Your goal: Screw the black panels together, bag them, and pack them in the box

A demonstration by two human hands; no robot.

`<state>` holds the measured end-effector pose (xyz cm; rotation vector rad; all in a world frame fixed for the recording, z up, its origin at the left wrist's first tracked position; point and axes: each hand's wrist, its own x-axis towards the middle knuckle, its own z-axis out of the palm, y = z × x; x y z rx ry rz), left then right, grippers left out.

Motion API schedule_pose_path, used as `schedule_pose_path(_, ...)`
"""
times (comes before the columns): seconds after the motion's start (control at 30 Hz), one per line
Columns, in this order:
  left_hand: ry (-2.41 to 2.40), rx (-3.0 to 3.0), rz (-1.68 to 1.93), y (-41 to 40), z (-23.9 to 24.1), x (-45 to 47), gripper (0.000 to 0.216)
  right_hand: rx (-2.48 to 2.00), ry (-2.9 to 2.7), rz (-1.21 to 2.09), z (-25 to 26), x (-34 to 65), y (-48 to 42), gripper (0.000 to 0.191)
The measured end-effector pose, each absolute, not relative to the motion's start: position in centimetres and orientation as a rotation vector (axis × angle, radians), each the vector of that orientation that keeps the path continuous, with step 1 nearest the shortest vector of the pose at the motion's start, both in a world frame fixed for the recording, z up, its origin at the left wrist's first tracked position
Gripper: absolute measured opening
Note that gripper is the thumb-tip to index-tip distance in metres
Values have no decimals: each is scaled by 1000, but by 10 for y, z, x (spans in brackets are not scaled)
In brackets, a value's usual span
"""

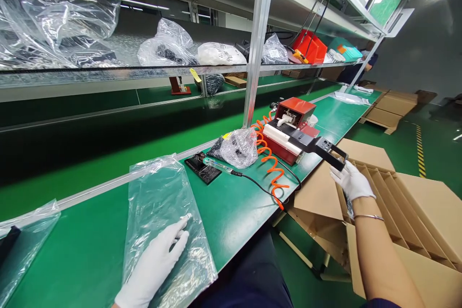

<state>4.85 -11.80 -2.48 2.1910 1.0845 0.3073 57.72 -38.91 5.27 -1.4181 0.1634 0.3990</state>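
Observation:
My left hand (159, 262), in a white glove, rests on a clear plastic bag (155, 202) lying flat on the green bench. Its fingers stretch forward over the film, with a gap between them. On the right, my gloved right hand (352, 182) grips the near end of a long black plastic part (306, 141), which has a rectangular opening at that end. The part's far end reaches to a red bench machine (294, 115) with a white block along its front. My right fingertips are partly hidden behind the part.
Below my right hand stands an open cardboard box (397, 207) with dividers. A soldering iron (218, 165) lies on a black tray (202, 169), near a bagged bundle (240, 148) and a coiled orange hose (269, 159). A metal post (257, 48) rises behind them.

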Motion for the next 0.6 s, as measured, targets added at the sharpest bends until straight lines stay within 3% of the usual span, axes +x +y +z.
schedule_pose_path(0.6,1053,2250,371,-119,-21,50,62,-1331,185,401,52,587,-385,39)
